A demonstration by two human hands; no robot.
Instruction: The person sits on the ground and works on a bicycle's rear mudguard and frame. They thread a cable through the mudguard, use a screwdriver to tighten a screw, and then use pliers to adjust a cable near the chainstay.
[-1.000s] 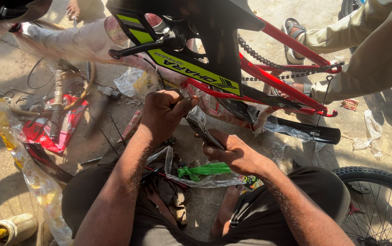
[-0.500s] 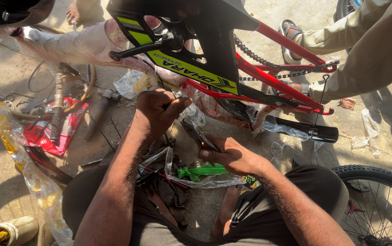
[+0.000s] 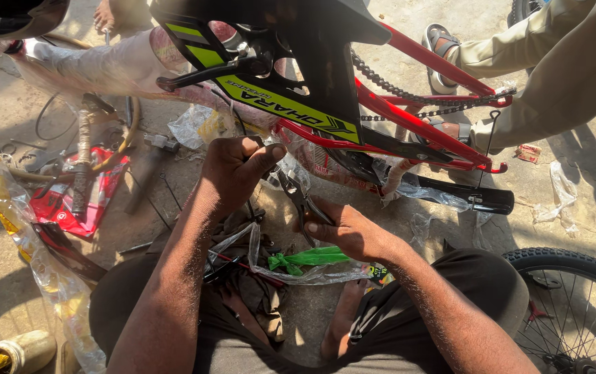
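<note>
— While the left hand (image 3: pixel 235 170) pinches something small against the bike frame (image 3: pixel 388 111), fingers closed tight, what does the right hand (image 3: pixel 350 232) do?

— It grips the pliers (image 3: pixel 303 201), wrapped around the handles, nose pointing up toward the frame's underside.

— How would you do it well?

— I'd steady the part with the left, square the pliers on it, squeeze gently, avoid twisting sideways.

— And the pliers themselves?

— Dark metal, slim, 2 handles, sitting between both hands just below the red tube, above the plastic bag (image 3: pixel 305 266).

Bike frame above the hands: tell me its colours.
The bike frame is red, with a black and lime-green panel; the single head view shows it clearly.
</note>
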